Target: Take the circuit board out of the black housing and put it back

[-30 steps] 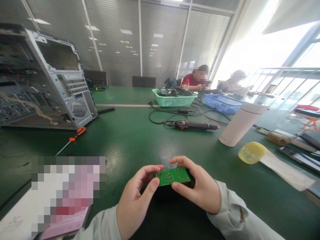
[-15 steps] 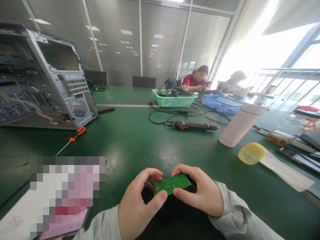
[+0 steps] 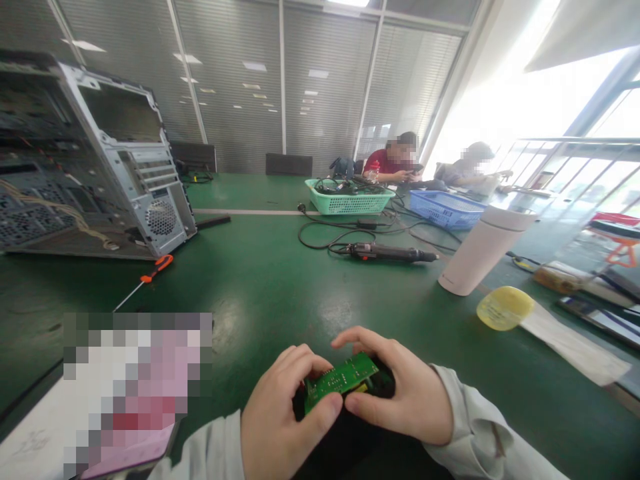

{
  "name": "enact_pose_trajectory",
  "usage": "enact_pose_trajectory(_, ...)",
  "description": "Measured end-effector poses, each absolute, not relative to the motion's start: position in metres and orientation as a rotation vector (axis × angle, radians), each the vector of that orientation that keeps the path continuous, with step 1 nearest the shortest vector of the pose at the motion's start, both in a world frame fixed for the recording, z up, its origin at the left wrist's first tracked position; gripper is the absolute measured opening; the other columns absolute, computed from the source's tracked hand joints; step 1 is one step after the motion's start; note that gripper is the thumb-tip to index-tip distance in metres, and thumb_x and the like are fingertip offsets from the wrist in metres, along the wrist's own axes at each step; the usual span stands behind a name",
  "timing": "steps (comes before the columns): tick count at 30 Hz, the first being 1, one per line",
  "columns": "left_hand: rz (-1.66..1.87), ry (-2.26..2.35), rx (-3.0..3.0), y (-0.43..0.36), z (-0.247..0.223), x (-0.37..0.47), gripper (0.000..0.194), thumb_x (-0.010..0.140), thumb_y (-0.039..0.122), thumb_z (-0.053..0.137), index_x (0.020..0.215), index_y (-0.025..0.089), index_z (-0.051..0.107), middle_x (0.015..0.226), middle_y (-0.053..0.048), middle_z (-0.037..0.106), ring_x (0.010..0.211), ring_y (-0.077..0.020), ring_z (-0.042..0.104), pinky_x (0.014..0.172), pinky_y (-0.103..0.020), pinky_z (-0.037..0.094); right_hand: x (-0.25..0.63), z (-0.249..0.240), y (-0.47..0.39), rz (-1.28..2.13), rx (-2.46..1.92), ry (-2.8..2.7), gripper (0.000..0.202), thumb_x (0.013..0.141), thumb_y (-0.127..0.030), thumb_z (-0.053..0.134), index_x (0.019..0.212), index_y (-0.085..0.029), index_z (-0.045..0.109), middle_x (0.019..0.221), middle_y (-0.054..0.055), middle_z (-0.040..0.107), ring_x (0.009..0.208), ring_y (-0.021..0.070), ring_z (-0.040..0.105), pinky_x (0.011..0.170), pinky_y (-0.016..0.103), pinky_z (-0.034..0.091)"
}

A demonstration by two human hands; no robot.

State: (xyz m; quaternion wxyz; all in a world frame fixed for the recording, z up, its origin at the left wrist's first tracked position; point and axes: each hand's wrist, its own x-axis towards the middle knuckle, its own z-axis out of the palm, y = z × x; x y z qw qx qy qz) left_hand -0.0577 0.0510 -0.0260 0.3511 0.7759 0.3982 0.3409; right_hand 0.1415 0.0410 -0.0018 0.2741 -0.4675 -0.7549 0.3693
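Observation:
A green circuit board point(image 3: 343, 380) is tilted between my two hands, close to the front of the table. My left hand point(image 3: 287, 407) grips its left end, thumb along the near edge and fingers behind. Around the right end curves my right hand point(image 3: 400, 393), its thumb at the near edge and its index finger lifted off the far side. Beneath the board, dark parts and a small yellow part point(image 3: 361, 387) show; my right palm partly hides them.
A computer case point(image 3: 145, 173) stands at left, with an orange-handled screwdriver point(image 3: 157, 268) before it. Further back are an electric screwdriver point(image 3: 390, 253), a green basket point(image 3: 350, 200) of cables and a blue basket point(image 3: 445, 208). A white tumbler point(image 3: 483, 253) stands right. Two people sit beyond.
The board has tipped, its right end lifting so the yellow part beneath shows. My right index finger has come off the board's far edge, and my left fingers have closed in.

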Motion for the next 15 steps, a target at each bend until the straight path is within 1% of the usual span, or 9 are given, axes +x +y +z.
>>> enact_pose_trajectory(2,0.868,1.065,1.969,0.052,-0.025,-0.058,0.022,0.084,0.037,0.049,0.077,0.020,0.061,0.075,-0.002,0.058,0.076,-0.0223,0.057,0.069,-0.034,0.042,0.142,-0.003,0.040,1.056,-1.256,-1.994,0.062,0.079,-0.039,0.064,0.134,-0.021,0.041,0.079,-0.002,0.056,0.064,0.0144,0.049,0.060,0.023,0.034)
enact_pose_trajectory(3,0.857,1.080,1.948,0.053,-0.025,-0.058,0.023,0.084,0.037,0.048,0.077,0.020,0.061,0.076,-0.002,0.059,0.077,-0.0226,0.058,0.071,-0.034,0.042,0.142,-0.003,0.040,1.101,-1.248,-1.977,0.068,0.080,-0.039,0.064,0.139,-0.021,0.035,0.080,-0.001,0.056,0.065,0.0146,0.050,0.060,0.023,0.034)
enact_pose_trajectory(7,0.841,1.140,1.895,0.055,-0.026,-0.057,0.026,0.083,0.038,0.046,0.077,0.020,0.063,0.076,-0.003,0.061,0.077,-0.0237,0.060,0.072,-0.034,0.043,0.143,-0.006,0.040,1.215,-1.240,-1.920,0.080,0.083,-0.038,0.064,0.148,-0.021,0.021,0.082,-0.001,0.056,0.068,0.0144,0.051,0.063,0.024,0.037)
enact_pose_trajectory(9,0.830,1.164,1.860,0.056,-0.024,-0.057,0.027,0.082,0.039,0.045,0.076,0.020,0.063,0.075,-0.004,0.062,0.076,-0.0243,0.061,0.071,-0.034,0.044,0.144,-0.008,0.040,1.244,-1.225,-1.874,0.087,0.082,-0.038,0.066,0.150,-0.020,0.015,0.092,0.001,0.056,0.073,0.0149,0.054,0.068,0.025,0.040)
enact_pose_trajectory(11,0.839,1.183,1.779,0.057,-0.023,-0.057,0.029,0.083,0.040,0.043,0.074,0.021,0.063,0.075,-0.004,0.065,0.075,-0.0243,0.061,0.070,-0.034,0.045,0.145,-0.009,0.040,1.270,-1.198,-1.820,0.094,0.081,-0.038,0.068,0.152,-0.022,0.008,0.110,0.006,0.053,0.081,0.0167,0.058,0.077,0.028,0.044)
enact_pose_trajectory(13,0.920,1.199,1.654,0.059,-0.022,-0.057,0.030,0.084,0.041,0.043,0.073,0.022,0.064,0.075,-0.003,0.068,0.075,-0.0242,0.062,0.071,-0.033,0.046,0.146,-0.011,0.040,1.284,-1.187,-1.793,0.098,0.080,-0.039,0.070,0.152,-0.024,0.005,0.125,0.008,0.047,0.088,0.0188,0.059,0.084,0.031,0.045)
enact_pose_trajectory(14,0.965,1.202,1.584,0.060,-0.022,-0.057,0.030,0.083,0.042,0.044,0.072,0.023,0.064,0.075,-0.003,0.069,0.075,-0.0243,0.062,0.071,-0.033,0.047,0.147,-0.012,0.040,1.290,-1.182,-1.797,0.098,0.080,-0.041,0.070,0.152,-0.024,0.007,0.127,0.008,0.046,0.090,0.0198,0.060,0.086,0.032,0.046)
enact_pose_trajectory(15,1.003,1.201,1.515,0.061,-0.024,-0.058,0.029,0.082,0.042,0.047,0.070,0.023,0.065,0.073,-0.003,0.070,0.074,-0.0247,0.063,0.071,-0.032,0.047,0.148,-0.013,0.041,1.288,-1.181,-1.813,0.094,0.080,-0.043,0.070,0.152,-0.022,0.012,0.128,0.009,0.046,0.092,0.0210,0.059,0.085,0.032,0.046)
